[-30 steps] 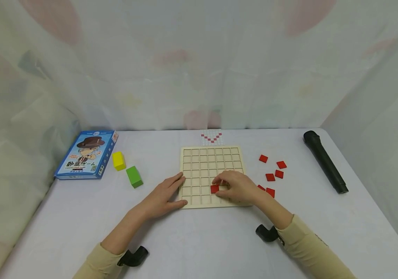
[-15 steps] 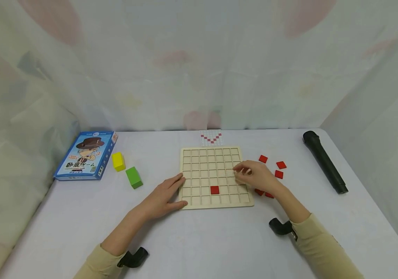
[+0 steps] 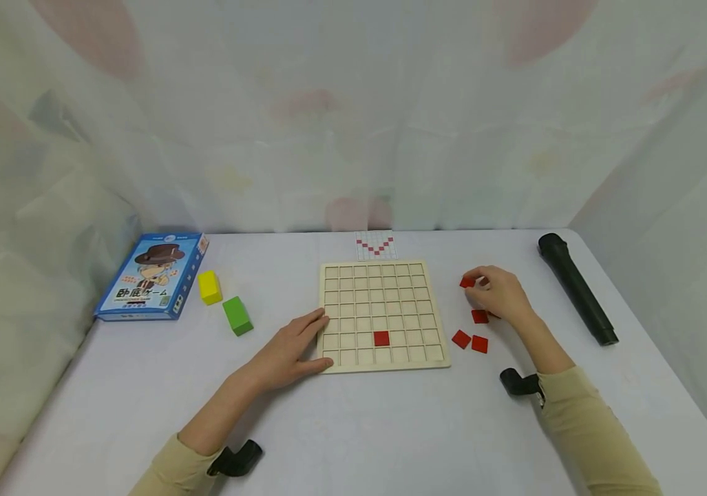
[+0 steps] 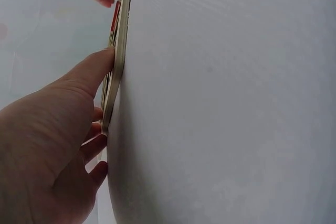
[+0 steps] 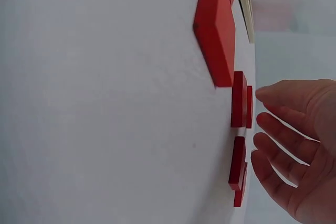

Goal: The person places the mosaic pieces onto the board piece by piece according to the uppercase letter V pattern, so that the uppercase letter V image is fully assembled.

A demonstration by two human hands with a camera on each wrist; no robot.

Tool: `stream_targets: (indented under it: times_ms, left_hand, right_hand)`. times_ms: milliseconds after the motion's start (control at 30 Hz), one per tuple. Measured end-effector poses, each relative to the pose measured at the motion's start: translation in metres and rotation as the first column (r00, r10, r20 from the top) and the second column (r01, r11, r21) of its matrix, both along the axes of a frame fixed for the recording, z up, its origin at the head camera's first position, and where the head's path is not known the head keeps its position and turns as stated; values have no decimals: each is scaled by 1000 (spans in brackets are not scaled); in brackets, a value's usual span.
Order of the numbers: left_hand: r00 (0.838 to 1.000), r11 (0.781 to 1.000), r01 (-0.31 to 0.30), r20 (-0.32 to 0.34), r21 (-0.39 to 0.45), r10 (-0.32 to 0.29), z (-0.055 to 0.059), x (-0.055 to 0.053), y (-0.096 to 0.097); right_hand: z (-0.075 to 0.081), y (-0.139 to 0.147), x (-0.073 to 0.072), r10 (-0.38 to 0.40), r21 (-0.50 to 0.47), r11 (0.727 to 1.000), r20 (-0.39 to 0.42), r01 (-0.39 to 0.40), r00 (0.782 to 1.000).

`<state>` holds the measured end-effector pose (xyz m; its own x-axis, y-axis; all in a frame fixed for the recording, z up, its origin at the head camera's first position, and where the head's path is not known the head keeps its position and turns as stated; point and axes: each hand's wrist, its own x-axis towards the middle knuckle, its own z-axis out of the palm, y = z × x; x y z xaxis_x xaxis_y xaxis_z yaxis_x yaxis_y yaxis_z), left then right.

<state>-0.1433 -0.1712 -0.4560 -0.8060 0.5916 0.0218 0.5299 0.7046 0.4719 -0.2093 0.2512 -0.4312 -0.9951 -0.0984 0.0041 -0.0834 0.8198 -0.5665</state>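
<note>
Left hand against board, right hand at red tile, hands loose, empty, other tiles close, green block apart.

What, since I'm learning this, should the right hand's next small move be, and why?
Probably pinch the farthest loose tile: the right hand has its fingertips right by it, with no tile visibly gripped, while the board holds only one placed tile and the card shows a V of several red squares.

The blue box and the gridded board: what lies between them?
In the head view, the yellow block, then the green block and, nearer the board, the left hand, touching it.
</note>
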Motion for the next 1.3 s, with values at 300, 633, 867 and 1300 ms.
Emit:
stream_targets:
  times_ms: [300, 633, 867, 1300]
  left_hand:
    - [1000, 1000, 1, -7, 5, -1, 1, 1, 0]
    - [1000, 1000, 3, -31, 9, -3, 3, 0, 1]
    - [1000, 1000, -6, -23, 1, 6, 3, 0, 1]
    - [1000, 1000, -5, -4, -2, 5, 2, 1, 0]
  right_hand:
    - [-3, 6, -8, -20, 43, 999, 28, 19, 999]
    - [0, 2, -2, -24, -5, 1000, 25, 24, 999]
    - [2, -15, 5, 13, -90, 996, 42, -9, 999]
    - [3, -63, 18, 164, -188, 968, -37, -168, 986]
